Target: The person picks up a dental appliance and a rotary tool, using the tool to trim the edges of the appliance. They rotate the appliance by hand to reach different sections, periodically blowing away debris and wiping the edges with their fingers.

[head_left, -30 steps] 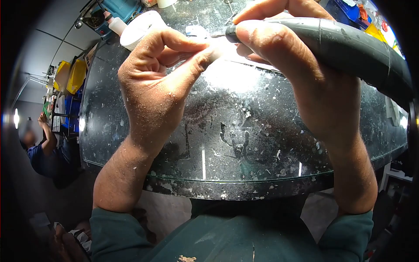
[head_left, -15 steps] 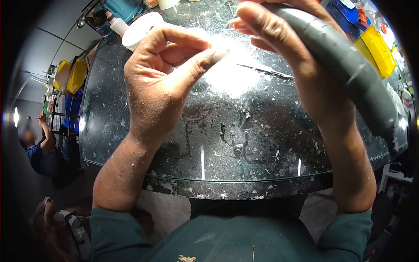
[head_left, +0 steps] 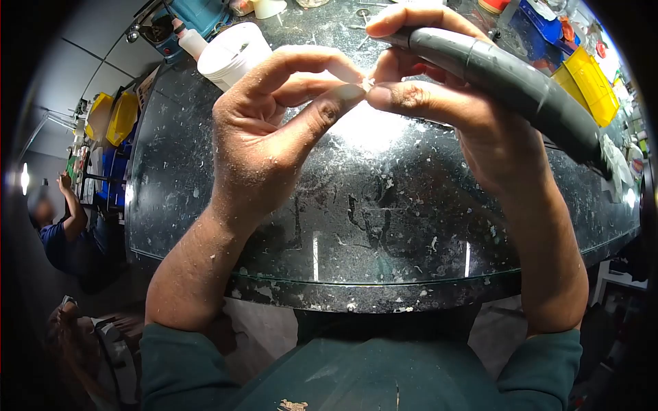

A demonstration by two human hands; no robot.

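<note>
Thumb and fingertips of my left hand (head_left: 274, 116) pinch a small whitish piece (head_left: 369, 84), mostly covered by the fingers, so its shape cannot be made out. My right hand (head_left: 452, 103) grips a thick dark grey rotary handpiece (head_left: 507, 68), which slants down to the right across the back of the hand. Its working tip is hidden or too small to see. The right thumb touches the small piece beside the left fingertips. Both hands are powdered with white dust or close to it, above a brightly lit spot.
Below lies a dark speckled tabletop (head_left: 411, 226) with white flecks. A white tub (head_left: 233, 58) and a plastic bottle (head_left: 188, 40) stand at the back left. A yellow bin (head_left: 588, 85) sits at the right. Further left, a person (head_left: 72, 233) is at another bench.
My right hand with the handpiece has come down and left, so its thumb meets the left fingertips. The left hand has shifted slightly right. The metal tool on the table is now mostly hidden.
</note>
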